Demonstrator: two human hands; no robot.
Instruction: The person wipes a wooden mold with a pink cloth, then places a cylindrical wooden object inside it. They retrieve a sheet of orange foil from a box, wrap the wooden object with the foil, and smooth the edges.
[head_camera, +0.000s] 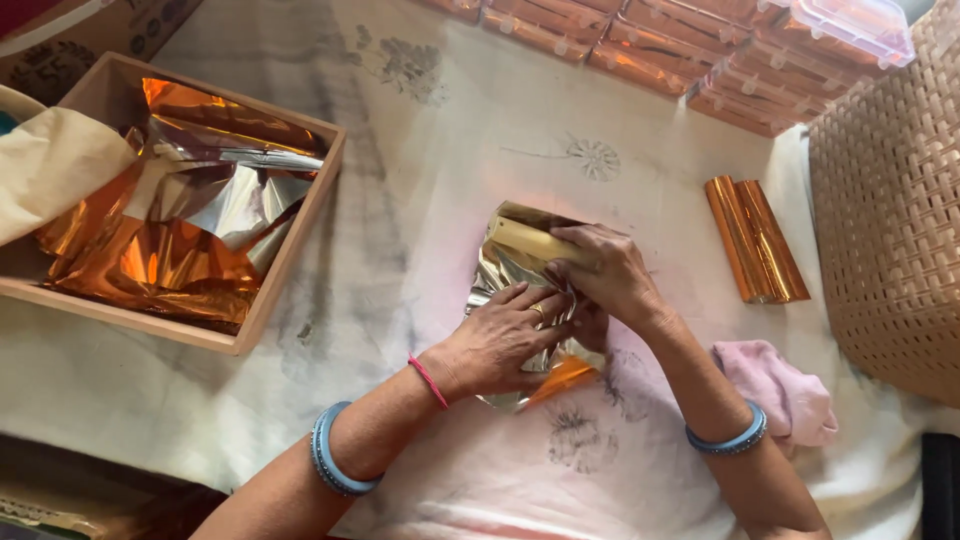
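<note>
A wooden tray (290, 250) of crumpled copper foil sat well away to the left of the fingers, and two rolled copper tubes (755, 240) lay off to the right of them. Between both hands, on the cloth, lay the foil sheet (505, 265): thin, light, slick, quick to crease, probably best gripped along its rolled edge. The left hand (500, 340) pressed it down, fingers spread flat. The right hand (610, 275) seemed to pinch the roll, fingertips together.
</note>
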